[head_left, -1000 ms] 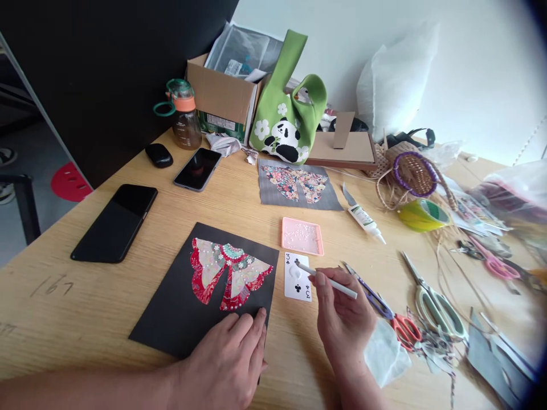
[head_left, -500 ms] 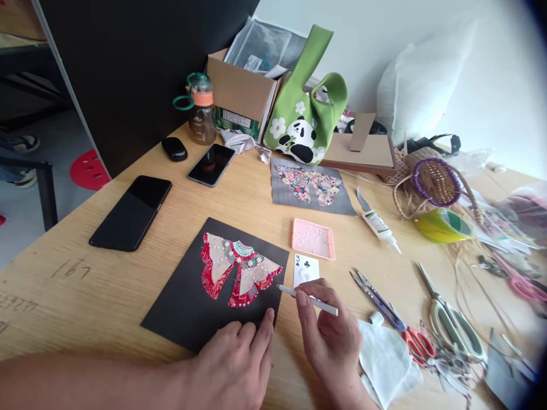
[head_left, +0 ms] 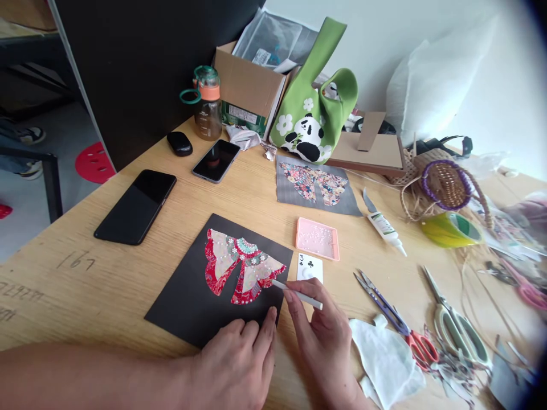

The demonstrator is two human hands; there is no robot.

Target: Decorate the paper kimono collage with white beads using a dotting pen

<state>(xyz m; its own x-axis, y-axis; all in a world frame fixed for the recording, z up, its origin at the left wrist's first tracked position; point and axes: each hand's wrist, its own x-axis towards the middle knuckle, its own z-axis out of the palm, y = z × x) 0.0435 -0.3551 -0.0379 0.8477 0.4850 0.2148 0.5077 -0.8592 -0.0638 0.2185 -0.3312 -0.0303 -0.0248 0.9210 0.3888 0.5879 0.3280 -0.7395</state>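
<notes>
My right hand (head_left: 322, 336) is closed in a pinch around a slim white pencil (head_left: 305, 296). The pencil's tip meets the lower right edge of a red and cream fabric collar shape (head_left: 245, 267) studded with pearl beads. That shape lies on a black sheet (head_left: 179, 302). Flat on the sheet's near edge, my left hand (head_left: 239, 359) rests with its index finger stretched out, holding nothing. Just beyond my right hand are a three of clubs playing card (head_left: 311, 265), with a whitish blob on it, and a pink tray (head_left: 298, 234) of tiny white beads.
Two phones (head_left: 137, 206) and a black mouse (head_left: 179, 143) lie to the left. Farther back stand a bottle (head_left: 208, 114), a cardboard box (head_left: 248, 80) and a green panda bag (head_left: 314, 108). Rightward are a glue bottle (head_left: 384, 228), orange-handled scissors (head_left: 421, 347), green-handled scissors (head_left: 459, 330) and white cloth (head_left: 384, 353).
My right hand has shifted left, bringing the pencil tip from the black sheet's right edge onto the collar shape's edge. My left hand stays in place; the view has shifted slightly.
</notes>
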